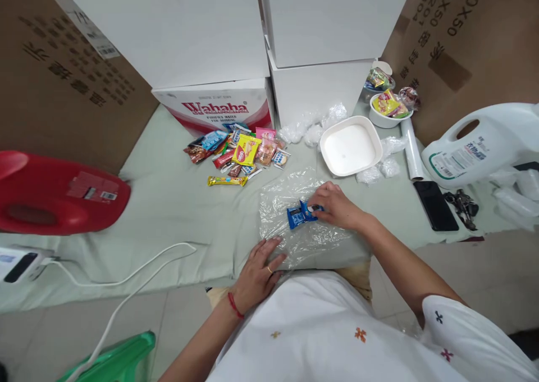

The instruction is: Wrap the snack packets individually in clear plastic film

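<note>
A sheet of clear plastic film [274, 195] lies spread and wrinkled on the cloth-covered table in front of me. My right hand [337, 207] reaches over it, thumb and fingers pinched on a small blue snack packet [310, 209]. Close against that one, another blue packet [295, 217] rests on the film. My left hand [259, 271] lies flat at the film's near left corner, fingers stretched out, nothing in its grasp. Beyond the film sits a pile of wrapped snacks [245, 149], with a yellow bar [227, 181] at its front. A white plastic bowl [351, 146] stands at the back right.
Crumpled plastic bundles [314, 133] surround the bowl. A snack-filled bowl [389, 118], a film roll [412, 151], a white jug [471, 146], a phone [435, 205] and keys [463, 207] are right. A red jug [63, 194] and white cable [126, 283] are left. Boxes [219, 107] line the back.
</note>
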A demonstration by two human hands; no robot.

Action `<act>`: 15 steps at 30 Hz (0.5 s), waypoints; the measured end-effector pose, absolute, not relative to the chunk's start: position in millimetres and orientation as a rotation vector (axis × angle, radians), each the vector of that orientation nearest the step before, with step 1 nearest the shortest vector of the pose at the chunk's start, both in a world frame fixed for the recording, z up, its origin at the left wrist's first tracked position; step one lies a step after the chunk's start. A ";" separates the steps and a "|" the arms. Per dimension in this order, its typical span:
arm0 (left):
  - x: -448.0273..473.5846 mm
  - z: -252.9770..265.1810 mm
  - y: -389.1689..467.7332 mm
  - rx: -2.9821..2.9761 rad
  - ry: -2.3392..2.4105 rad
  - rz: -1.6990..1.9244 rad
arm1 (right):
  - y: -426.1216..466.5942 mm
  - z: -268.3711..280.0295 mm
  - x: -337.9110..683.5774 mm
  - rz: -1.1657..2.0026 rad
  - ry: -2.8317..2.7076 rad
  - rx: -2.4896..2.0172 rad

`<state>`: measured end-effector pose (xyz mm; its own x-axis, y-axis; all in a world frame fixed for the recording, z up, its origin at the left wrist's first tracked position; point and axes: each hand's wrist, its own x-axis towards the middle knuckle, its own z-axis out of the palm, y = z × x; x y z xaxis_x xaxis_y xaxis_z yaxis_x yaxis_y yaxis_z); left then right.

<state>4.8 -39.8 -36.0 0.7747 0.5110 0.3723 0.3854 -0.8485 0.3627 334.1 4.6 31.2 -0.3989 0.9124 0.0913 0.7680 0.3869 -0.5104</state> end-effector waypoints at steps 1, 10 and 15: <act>4.8 -36.4 -40.0 2.707 0.703 0.694 | 5.2 33.0 331.2 0.555 -2.301 -1.445; 5.4 -33.6 -42.2 2.627 0.721 0.763 | 9.9 27.1 339.3 0.704 -2.377 -1.561; 3.9 -33.6 -42.8 2.569 0.741 0.741 | 10.1 29.5 332.5 0.587 -2.269 -1.451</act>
